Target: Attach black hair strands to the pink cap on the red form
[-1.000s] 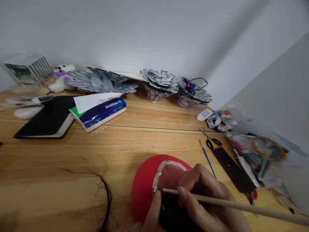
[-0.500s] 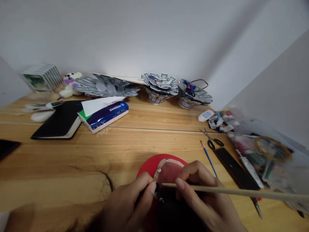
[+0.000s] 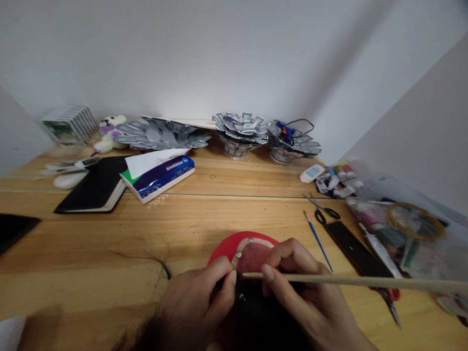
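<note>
A round red piece [image 3: 224, 245] lies on the table in front of me, with a beige curved band [image 3: 244, 242] set with small silvery round studs. The band borders a dull red inner area [image 3: 254, 257]. My left hand [image 3: 199, 297] is closed in a pinch at the band's left end; what sits between its fingertips is hidden. In my right hand [image 3: 302, 287], thumb and fingers grip a long pale wooden stick [image 3: 365, 281]. The stick's tip points left, close to my left fingertips. Below it, a dark area and my hands cover the lower part of the red piece.
At right lie a blue paintbrush [image 3: 319, 241], scissors [image 3: 321, 209], a dark flat slab [image 3: 356, 248] and plastic bags [image 3: 417, 219]. A tissue pack [image 3: 161, 178] and black notebook [image 3: 93, 185] lie left. Grey paper bowls [image 3: 239, 136] stand along the wall.
The stick and my right hand have shifted slightly up and left. My left hand keeps its pinch beside the band. The whole view has tilted a little.
</note>
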### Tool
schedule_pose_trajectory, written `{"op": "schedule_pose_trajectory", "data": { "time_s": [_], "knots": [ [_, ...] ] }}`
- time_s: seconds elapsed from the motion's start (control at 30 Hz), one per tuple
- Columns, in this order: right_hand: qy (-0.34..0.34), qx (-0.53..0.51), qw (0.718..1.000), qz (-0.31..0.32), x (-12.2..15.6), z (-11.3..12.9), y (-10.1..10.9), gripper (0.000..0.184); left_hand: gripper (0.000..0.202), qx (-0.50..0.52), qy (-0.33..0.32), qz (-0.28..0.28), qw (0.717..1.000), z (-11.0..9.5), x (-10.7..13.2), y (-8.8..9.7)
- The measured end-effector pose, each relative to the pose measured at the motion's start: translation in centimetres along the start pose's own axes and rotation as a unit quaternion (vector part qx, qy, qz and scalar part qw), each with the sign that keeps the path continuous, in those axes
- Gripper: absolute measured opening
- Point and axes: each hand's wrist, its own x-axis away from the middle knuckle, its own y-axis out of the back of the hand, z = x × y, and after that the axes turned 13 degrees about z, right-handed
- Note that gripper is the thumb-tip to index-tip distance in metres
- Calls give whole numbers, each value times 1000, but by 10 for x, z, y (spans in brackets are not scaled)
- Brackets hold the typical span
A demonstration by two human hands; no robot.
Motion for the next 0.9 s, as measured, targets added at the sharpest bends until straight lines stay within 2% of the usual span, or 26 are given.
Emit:
{"op": "schedule_pose_trajectory", "data": {
  "time_s": [0.17,0.47,0.6,0.77,0.9],
  "knots": [
    [-2,-5,1000,2,1,-1,0,18,28,-47,15,22,999,1,-2,0],
    [-5,-29,1000,-7,-1,-2,-1,16,30,-93,19,23,995,0,-3,2],
    [-5,-43,999,-22,-1,-1,-1,14,31,-111,-14,22,993,3,-1,2],
    [-17,-30,999,-26,-1,0,-1,22,31,-169,-80,20,982,13,3,2],
    [-47,-6,998,-31,0,0,-1,22,26,-127,-96,-33,987,23,6,2]
  ]
}}
